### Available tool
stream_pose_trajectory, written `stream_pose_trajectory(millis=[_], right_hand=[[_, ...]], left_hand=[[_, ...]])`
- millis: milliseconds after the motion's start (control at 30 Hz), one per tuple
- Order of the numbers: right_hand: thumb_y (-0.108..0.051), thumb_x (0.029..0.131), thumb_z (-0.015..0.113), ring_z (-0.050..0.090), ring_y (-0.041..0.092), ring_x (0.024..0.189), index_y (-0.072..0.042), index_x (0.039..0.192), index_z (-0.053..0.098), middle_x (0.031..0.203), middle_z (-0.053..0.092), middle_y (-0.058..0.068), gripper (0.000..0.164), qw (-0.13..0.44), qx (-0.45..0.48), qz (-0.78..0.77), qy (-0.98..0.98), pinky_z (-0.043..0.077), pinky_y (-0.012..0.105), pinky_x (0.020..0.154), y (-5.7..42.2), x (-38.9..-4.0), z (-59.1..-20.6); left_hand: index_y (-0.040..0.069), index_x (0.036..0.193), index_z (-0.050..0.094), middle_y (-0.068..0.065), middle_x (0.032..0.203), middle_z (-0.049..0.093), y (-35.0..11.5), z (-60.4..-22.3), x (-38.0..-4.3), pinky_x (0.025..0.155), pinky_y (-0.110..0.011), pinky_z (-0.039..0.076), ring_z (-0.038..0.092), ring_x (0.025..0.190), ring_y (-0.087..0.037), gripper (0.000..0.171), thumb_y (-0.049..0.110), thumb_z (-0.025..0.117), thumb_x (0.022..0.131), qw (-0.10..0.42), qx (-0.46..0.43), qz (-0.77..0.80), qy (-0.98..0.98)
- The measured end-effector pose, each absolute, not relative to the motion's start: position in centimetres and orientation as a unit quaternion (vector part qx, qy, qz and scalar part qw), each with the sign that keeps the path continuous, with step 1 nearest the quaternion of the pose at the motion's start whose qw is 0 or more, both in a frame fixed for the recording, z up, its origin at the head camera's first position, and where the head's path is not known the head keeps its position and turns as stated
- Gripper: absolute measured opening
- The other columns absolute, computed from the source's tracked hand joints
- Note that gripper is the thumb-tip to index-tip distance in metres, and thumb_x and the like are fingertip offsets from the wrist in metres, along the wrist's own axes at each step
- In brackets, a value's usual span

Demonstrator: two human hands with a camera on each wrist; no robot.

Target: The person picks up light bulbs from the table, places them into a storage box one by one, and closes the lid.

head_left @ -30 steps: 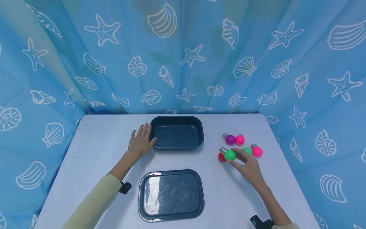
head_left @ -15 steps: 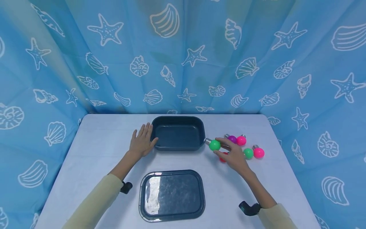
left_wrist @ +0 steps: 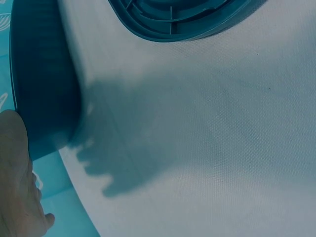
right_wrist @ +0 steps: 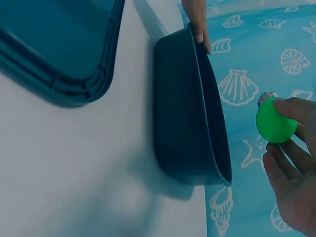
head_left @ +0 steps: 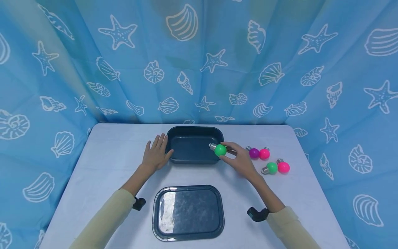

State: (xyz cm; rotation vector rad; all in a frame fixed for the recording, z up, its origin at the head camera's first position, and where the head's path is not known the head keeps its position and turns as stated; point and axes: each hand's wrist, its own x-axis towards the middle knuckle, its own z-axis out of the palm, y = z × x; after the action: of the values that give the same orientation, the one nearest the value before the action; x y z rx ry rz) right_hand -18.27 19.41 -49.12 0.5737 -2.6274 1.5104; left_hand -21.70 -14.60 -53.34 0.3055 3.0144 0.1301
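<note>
My right hand [head_left: 238, 159] pinches a green light bulb [head_left: 220, 150] by its round globe, the metal screw base pointing left. In the head view the bulb is over the right rim of a dark blue rectangular container [head_left: 195, 161]. The right wrist view shows the thumb and fingertips on the green bulb [right_wrist: 275, 121]. My left hand [head_left: 154, 154] rests against the container's left side with fingers straight. The inside of the container shows no bulbs. In the left wrist view part of the left hand [left_wrist: 19, 182] touches the container wall [left_wrist: 47, 84].
On the table's right lie a purple bulb [head_left: 254, 153], a pink bulb [head_left: 264, 154], another green bulb [head_left: 272, 168] and another pink bulb [head_left: 283, 167]. A dark lid [head_left: 188, 212] lies in front of the container. A blue patterned curtain [head_left: 199, 69] surrounds the white table [head_left: 124, 138].
My right hand has carried the green bulb left and farther back, from beside the other bulbs to the container's right rim. The red bulb is now hidden behind that hand. The left hand stays put.
</note>
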Motion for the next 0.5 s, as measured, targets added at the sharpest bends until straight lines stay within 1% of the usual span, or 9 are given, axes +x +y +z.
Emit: stream_pose_trajectory(millis=[200, 367, 500], right_hand=[[-0.007, 0.088, 0.077, 0.06, 0.03, 0.119, -0.003, 0.132, 0.061, 0.13, 0.06, 0.014, 0.047, 0.02, 0.181, 0.483, -0.856, 0.049, 0.046, 0.099, 17.8, -19.2, -49.0], [-0.006, 0.088, 0.077, 0.061, 0.029, 0.116, -0.001, 0.132, 0.061, 0.129, 0.061, 0.015, 0.047, 0.015, 0.202, 0.477, -0.855, 0.05, 0.039, 0.098, 16.3, -20.0, -49.3], [-0.006, 0.088, 0.077, 0.061, 0.029, 0.117, 0.0, 0.132, 0.06, 0.13, 0.06, 0.015, 0.047, -0.001, 0.212, 0.481, -0.851, 0.05, 0.038, 0.098, 15.1, -20.7, -49.6]], left_hand=[[0.003, 0.16, 0.011, -0.015, 0.166, 0.01, -14.6, -53.4, -21.7, 0.119, -0.055, 0.011, 0.009, 0.151, -0.032, 0.074, 0.051, 0.03, 0.106, 0.057, 0.103, 0.044, 0.992], [0.003, 0.16, 0.011, -0.015, 0.166, 0.009, -14.5, -53.4, -21.7, 0.119, -0.055, 0.01, 0.008, 0.151, -0.032, 0.074, 0.051, 0.03, 0.106, 0.058, 0.102, 0.044, 0.992], [0.003, 0.16, 0.012, -0.015, 0.166, 0.01, -14.5, -53.4, -21.7, 0.119, -0.055, 0.011, 0.009, 0.151, -0.032, 0.074, 0.051, 0.031, 0.106, 0.056, 0.098, 0.042, 0.993]])
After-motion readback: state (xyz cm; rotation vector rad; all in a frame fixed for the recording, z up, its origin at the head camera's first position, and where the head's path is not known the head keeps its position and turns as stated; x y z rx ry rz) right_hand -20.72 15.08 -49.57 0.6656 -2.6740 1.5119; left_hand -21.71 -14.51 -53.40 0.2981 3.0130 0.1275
